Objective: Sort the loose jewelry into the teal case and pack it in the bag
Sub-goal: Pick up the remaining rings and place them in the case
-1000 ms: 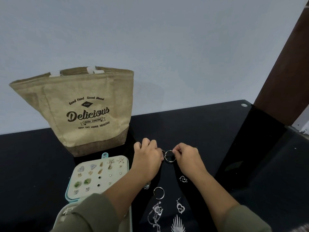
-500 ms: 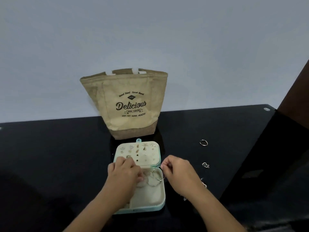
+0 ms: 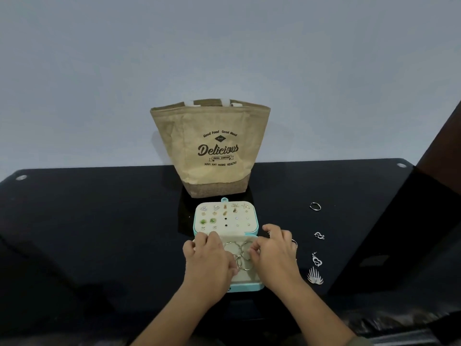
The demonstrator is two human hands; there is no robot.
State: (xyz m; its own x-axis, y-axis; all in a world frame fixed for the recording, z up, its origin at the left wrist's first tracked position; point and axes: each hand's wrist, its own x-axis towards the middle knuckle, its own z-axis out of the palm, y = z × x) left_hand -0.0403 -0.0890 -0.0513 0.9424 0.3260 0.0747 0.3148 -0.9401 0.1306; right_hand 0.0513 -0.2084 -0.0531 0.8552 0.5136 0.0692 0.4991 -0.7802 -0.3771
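Note:
The teal case lies open in front of the tan bag. Its cream lid panel holds several stud earrings. Silver hoop earrings lie in the lower tray between my hands. My left hand covers the tray's left side, its curled fingertips on the hoops. From the right, my right hand pinches the hoops. Loose pieces lie on the black table to the right: a ring, a heart piece, a heart pendant and a fan-shaped piece.
The bag stands upright against the pale wall, its mouth open. The black glass table has a metal stud in its far left corner. A dark brown post rises at the right edge.
Both hands carried the hoops from the table into the case's lower tray. The view has shifted, so the case and bag now sit in the middle.

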